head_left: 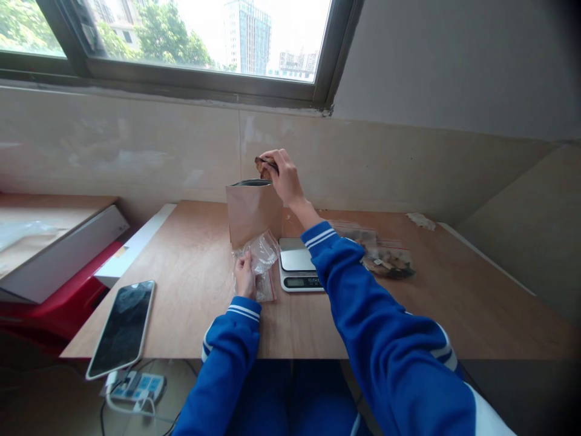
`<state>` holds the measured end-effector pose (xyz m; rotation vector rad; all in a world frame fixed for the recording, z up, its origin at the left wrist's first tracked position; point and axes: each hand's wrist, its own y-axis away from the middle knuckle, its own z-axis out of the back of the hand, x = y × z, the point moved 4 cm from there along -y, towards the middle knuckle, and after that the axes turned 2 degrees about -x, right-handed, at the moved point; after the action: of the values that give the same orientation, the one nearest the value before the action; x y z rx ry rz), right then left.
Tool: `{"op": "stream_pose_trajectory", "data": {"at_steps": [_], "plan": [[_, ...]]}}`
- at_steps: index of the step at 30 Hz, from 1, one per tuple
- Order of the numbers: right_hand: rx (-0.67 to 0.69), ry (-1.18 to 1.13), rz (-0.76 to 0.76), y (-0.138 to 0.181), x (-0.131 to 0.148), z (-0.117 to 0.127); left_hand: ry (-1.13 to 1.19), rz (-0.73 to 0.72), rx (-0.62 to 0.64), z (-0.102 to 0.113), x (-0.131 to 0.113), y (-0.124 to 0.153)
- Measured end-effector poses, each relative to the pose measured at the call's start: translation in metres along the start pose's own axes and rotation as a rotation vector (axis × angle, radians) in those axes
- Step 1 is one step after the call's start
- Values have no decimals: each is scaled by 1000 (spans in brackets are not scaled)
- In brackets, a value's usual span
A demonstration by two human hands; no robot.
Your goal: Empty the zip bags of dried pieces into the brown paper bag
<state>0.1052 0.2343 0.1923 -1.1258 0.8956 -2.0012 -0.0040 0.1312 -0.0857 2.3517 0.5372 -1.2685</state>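
1. The wooden table [454, 303] fills the middle of the frame, from the lower left to the right edge, and stands against a pale wall.
2. A window [204, 36] runs along the top of the frame, with trees and tall buildings behind it.
3. A white flat box [59, 254] lies at the left edge, beside the table, on something red.
4. A brown paper bag [252, 212] stands upright in the centre of the frame, at the far side of the table, with its mouth open.
5. A phone [122, 327] with a dark screen lies in the lower left, on the near corner of the table.
6. A small kitchen scale [297, 263] sits just right of the paper bag, and the right sleeve partly covers it.
7. Filled plastic bags [385, 257] lie right of centre, behind the right forearm.
8. A clear plastic bag [263, 257] with a red strip lies just in front of the paper bag, and seems to touch it.
9. The right hand [284, 175] is raised over the mouth of the paper bag. Its fingers are pinched closed on some brown pieces [264, 165].
10. The left hand [245, 275] rests on the table, below the centre. Its fingers are closed on the left edge of the clear plastic bag.
11. A power strip [136, 386] lies on the floor, at the bottom left.
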Motion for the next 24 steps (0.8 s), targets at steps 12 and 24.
{"op": "stream_pose_trajectory", "data": {"at_steps": [12,24], "plan": [[36,-54,-44,12,-29,-35,21,26,13,-5,-5,5],[546,53,-167,2,-18,-28,7,36,21,-4,-5,5]]}}
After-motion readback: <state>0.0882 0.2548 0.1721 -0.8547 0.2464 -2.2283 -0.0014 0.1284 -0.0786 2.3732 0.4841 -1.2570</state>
